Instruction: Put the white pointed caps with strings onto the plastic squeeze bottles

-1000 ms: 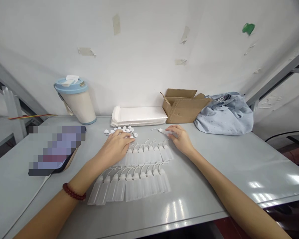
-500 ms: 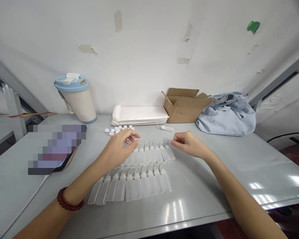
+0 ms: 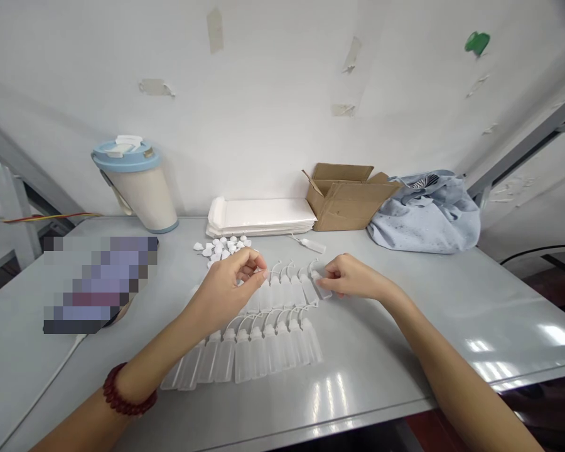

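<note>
Your right hand (image 3: 351, 276) pinches the back row's end slim, translucent plastic bottle (image 3: 322, 292); dragging it sideways could skew its packed neighbours (image 3: 297, 292). Left hand's (image 3: 230, 282) curled, can't tell if gripping anything; lowering it could scatter the matching front-row bottles (image 3: 255, 358).

Left hand (image 3: 226, 282) blocked some back-row bottles (image 3: 276, 292), and whether its fingers (image 3: 255, 282) held anything, there was no telling! Pixelation masked the phone screen (image 3: 108, 276); the bottom edge cut off both forearms (image 3: 440, 358)!
</note>
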The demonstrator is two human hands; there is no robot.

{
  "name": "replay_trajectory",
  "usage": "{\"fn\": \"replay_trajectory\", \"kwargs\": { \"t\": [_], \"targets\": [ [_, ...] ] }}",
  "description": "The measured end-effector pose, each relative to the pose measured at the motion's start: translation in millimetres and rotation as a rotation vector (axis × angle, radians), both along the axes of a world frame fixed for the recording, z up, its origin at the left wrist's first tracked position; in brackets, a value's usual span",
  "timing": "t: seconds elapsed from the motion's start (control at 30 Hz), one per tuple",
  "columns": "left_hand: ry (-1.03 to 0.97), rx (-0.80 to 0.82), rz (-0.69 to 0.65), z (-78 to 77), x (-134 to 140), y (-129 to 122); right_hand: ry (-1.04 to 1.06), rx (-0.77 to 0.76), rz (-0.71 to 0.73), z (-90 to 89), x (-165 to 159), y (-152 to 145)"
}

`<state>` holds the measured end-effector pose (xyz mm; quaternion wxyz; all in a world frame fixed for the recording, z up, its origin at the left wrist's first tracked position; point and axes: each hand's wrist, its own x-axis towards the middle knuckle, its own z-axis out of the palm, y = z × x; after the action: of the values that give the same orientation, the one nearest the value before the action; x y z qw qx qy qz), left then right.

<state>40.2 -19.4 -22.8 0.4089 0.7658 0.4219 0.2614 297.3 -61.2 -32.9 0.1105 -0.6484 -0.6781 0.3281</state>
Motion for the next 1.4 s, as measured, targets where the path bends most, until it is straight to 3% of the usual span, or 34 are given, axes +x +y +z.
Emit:
{"fn": "replay_trajectory", "kwargs": {
  "t": [0.33,0.6,0.87,1.1,1.27,1.4],
  "targets": [
    [-0.021,-0.027,-0.001,-3.8,1.9,-2.1,-0.036,-0.021,-0.054,-1.5,6.2,3.1],
    [-0.083,-0.138,-0.017,-3.9,4.0,-2.6,0.342,0.139,-0.066,10.2,-3.8,-5.7],
    [-0.217,-0.292,-0.109,-2.0,3.7,-3.9,0.721,0.114,0.072,5.9,-43.1,-18.8],
    [-0.227,-0.233,-0.126,3.3,4.3,-5.3,0.792,0.058,0.128,-4.7,-55.4,-23.4],
    [-0.192,-0.250,-0.159,3.4,5.3,-7.9,0.865,0.023,0.067,-6.6,-58.5,-23.9],
    [-0.165,-0.154,-0.165,2.9,4.9,-10.1,0.994,-0.027,0.016,-8.8,-61.8,-25.8]
  ]
}}
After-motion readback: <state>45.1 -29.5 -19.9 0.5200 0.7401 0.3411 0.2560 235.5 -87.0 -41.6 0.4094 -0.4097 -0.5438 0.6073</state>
